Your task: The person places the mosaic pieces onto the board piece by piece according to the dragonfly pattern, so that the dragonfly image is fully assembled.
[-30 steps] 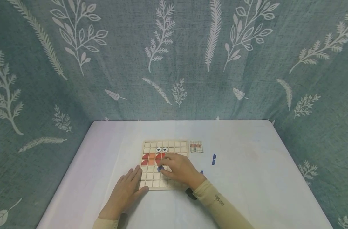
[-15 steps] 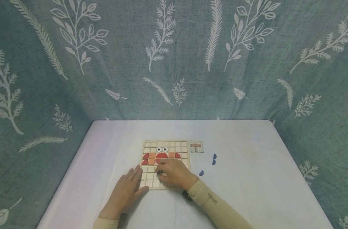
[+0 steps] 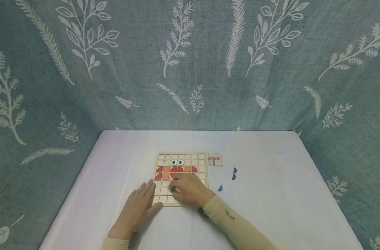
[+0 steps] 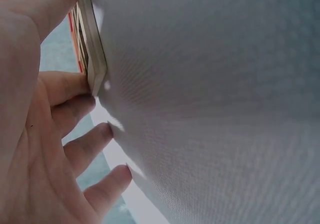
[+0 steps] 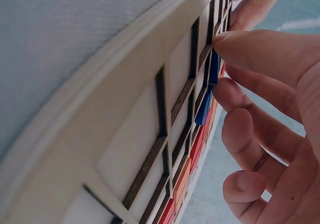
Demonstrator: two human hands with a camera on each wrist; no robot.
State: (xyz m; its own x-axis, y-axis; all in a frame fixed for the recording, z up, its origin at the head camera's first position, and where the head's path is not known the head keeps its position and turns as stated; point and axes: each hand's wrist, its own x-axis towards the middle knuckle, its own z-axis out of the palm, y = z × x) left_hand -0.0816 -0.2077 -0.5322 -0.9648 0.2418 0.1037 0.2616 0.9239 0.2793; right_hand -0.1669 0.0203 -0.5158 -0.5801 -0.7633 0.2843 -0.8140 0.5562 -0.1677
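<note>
A wooden grid board (image 3: 196,157) lies on the table. In its cells sit red pieces (image 3: 177,169), orange squares (image 3: 166,169) and two eye discs (image 3: 177,162). My right hand (image 3: 190,189) is over the board's lower middle, thumb and forefinger pinching a small blue piece (image 5: 215,66) at a cell. Another blue piece (image 5: 204,106) sits beside it in the right wrist view; from the head, the hand covers most of this spot. My left hand (image 3: 136,206) rests at the board's left edge, fingers extended, some fingertips against the frame in the left wrist view.
A small pattern card (image 3: 215,159) lies by the board's upper right corner. Blue half-round pieces lie on the white table: a pair (image 3: 234,173) farther right and a single piece (image 3: 220,188) near my right wrist. A patterned teal curtain (image 3: 190,69) surrounds the table's back and sides.
My right hand has moved down the board toward me, about one row, with the blue piece, and is nearly still over the last half second. The left hand stays in place.
</note>
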